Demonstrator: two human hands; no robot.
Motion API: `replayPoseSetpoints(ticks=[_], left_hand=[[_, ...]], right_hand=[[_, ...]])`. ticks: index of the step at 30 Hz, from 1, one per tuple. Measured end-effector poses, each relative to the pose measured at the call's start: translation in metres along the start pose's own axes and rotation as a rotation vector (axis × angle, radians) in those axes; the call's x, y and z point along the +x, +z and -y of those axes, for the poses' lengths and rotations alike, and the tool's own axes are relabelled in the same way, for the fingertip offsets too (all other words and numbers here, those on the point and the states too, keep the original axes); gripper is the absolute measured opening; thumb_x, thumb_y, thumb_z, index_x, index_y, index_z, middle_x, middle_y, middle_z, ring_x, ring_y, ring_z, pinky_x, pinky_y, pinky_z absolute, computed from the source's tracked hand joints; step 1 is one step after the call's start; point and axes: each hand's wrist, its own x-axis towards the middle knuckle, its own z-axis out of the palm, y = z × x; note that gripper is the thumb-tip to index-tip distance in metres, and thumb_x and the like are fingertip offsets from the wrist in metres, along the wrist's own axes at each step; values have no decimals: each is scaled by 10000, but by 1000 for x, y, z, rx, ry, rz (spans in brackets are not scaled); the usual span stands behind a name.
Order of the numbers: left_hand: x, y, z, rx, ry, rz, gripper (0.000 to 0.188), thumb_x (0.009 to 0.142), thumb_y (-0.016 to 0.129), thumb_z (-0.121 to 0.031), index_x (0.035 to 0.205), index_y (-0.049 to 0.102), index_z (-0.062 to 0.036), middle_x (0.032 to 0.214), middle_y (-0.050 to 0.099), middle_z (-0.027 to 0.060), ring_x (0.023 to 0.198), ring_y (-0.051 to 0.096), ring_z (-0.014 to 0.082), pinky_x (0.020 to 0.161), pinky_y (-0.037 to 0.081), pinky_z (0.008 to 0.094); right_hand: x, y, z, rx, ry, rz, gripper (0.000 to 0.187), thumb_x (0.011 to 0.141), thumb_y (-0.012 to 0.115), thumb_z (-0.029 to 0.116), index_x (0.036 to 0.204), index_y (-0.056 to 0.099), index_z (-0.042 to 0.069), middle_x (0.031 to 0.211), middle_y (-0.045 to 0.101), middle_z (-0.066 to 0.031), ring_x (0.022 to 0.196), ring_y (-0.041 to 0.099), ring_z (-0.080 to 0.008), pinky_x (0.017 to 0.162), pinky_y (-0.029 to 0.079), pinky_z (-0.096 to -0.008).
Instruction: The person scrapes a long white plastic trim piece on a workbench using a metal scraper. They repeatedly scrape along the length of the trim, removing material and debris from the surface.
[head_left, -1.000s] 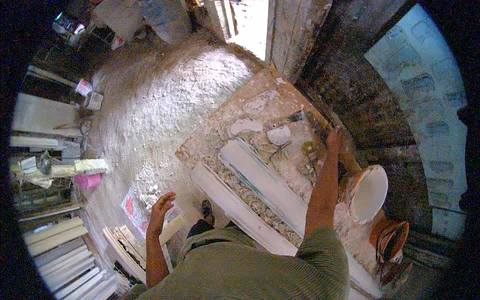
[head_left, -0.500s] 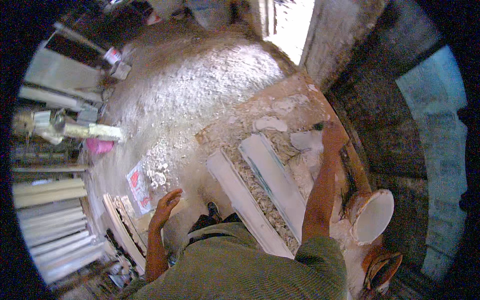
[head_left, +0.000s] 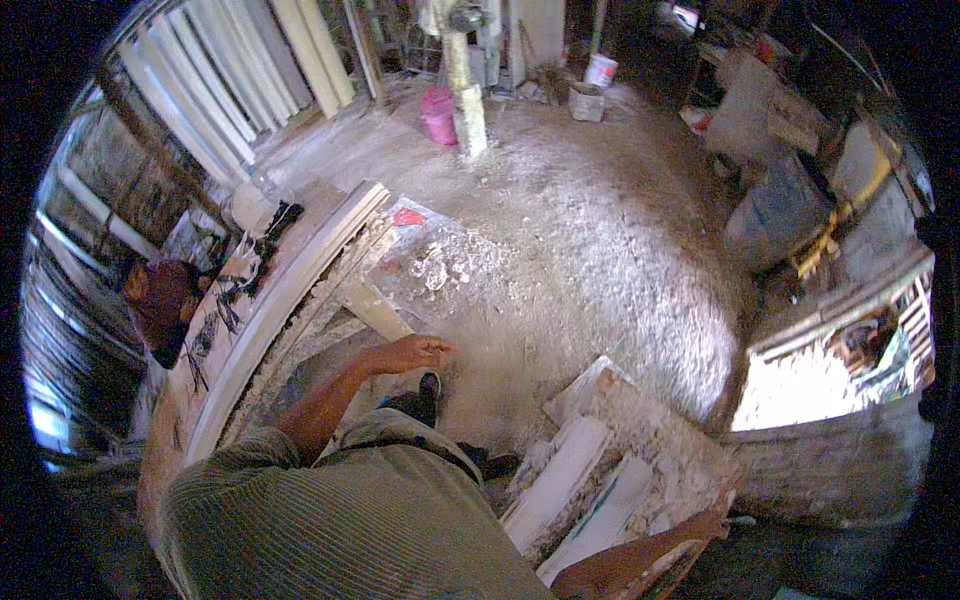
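My left hand [head_left: 412,353] hangs over the floor with its fingers stretched out, and nothing is in it. To its left runs a bench with a long white moulding [head_left: 290,310]. My right arm reaches across the plaster-crusted worktable [head_left: 690,455] at the lower right. My right hand [head_left: 706,521] is at that table's far right edge, its fingers looking closed. A small pale tip pokes out beyond them, too blurred to name. Two long white plaster strips, a nearer strip [head_left: 560,470] and another strip [head_left: 610,510] with a greenish edge, lie side by side beneath that arm.
Beyond the worktable is a bright doorway [head_left: 800,385]. A pink sack [head_left: 438,115] rests by a pale post [head_left: 470,120]. A white bucket [head_left: 600,70] and a blue drum [head_left: 780,215] stand farther back. Long pale mouldings [head_left: 205,85] lean at the upper left.
My view has swung to the left, so the worktable has shifted to the lower right and the left bench has come into view. My right hand remains by the worktable's edge.
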Motion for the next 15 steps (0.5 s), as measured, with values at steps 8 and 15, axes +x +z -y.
replayPoseSetpoints(ticks=[8,15], left_hand=[[22,-111,143,-89,202,-178,467,1003,625,-322,1417,555,-117,1400,581,120,1305,521,262,1103,415,419],[64,-277,232,-14,144,-670,421,999,636,-282,1385,580,-124,1423,548,119,1327,492,281,1140,371,429]], right_hand=[[-188,75,226,443,-120,298,341,912,632,163,1222,607,23,1149,619,-138,1056,586,-278,925,483,-406],[-439,126,489,636,-345,1155,305,894,676,111,1179,631,13,1099,637,-117,1016,605,-240,870,517,-376]])
